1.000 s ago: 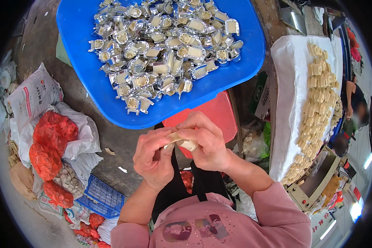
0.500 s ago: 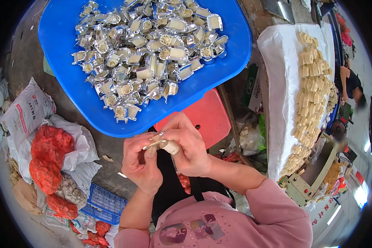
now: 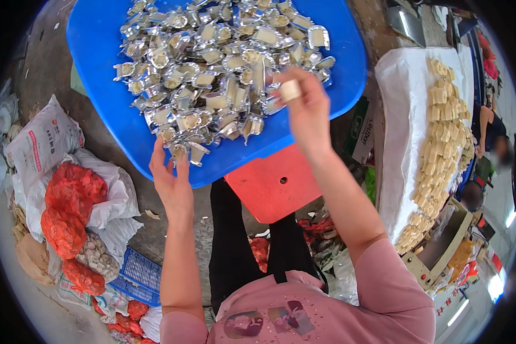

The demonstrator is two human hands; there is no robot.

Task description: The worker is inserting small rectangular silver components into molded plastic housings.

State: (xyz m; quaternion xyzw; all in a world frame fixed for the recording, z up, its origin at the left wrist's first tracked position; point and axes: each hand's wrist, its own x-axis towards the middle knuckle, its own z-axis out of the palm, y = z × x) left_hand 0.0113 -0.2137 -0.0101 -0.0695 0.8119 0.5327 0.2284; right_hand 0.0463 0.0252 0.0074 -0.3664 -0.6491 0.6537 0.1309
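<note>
A shallow blue tub holds a heap of shiny silver parts with cream-coloured middles. At the tub's near left rim is my left hand, fingers apart, their tips on both sides of a silver part at the heap's edge. My right hand hovers over the heap's right side, its fingers bent and smeared by motion. A cream, block-like shape shows at its thumb; whether it is a wrapping or a held piece I cannot tell. A blurred silver part is near its fingertips.
Below the tub stands a red stool. On the right, cream parts lie heaped on a white sheet. Red bags, white sacks and a blue crate crowd the left. Another person is at the far right.
Both hands were together in front of the tub around a small piece. They have parted: the left moved to the tub's near rim, the right up over the heap.
</note>
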